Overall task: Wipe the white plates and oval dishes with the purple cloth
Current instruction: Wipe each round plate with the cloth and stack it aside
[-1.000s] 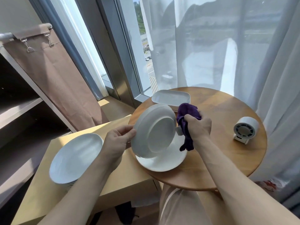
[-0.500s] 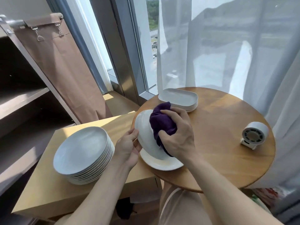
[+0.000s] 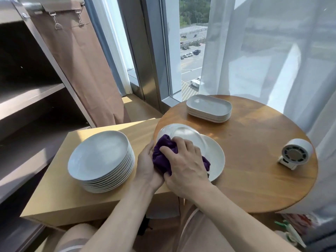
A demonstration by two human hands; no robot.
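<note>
two bare hands meet at the centre of the frame, just above the person's knees. the left hand (image 3: 147, 166) holds the near rim of a tilted plate (image 3: 185, 132), thumb on top and the other fingers hidden behind it. the right hand (image 3: 184, 166) has its fingers clenched around the purple cloth (image 3: 161, 157), pressing the bunched cloth onto the plate's lower left part. the tilted plate leans over a second plate (image 3: 215, 155) that lies flat at the near left edge of the round wooden desk (image 3: 254, 170). left of the hands, a stack of plates (image 3: 101, 157) stands on a lower pale desk (image 3: 60, 202) that butts against the round one. at the right edge of the round desk a small white fan (image 3: 294, 153) faces the camera. farther back, near that desk's far rim, sits a stack of oval dishes (image 3: 209, 108). behind it sheer curtains (image 3: 272, 51) hang beside a tall window (image 3: 190, 60), and dark shelves (image 3: 31, 95) fill the upper left of the frame.
</note>
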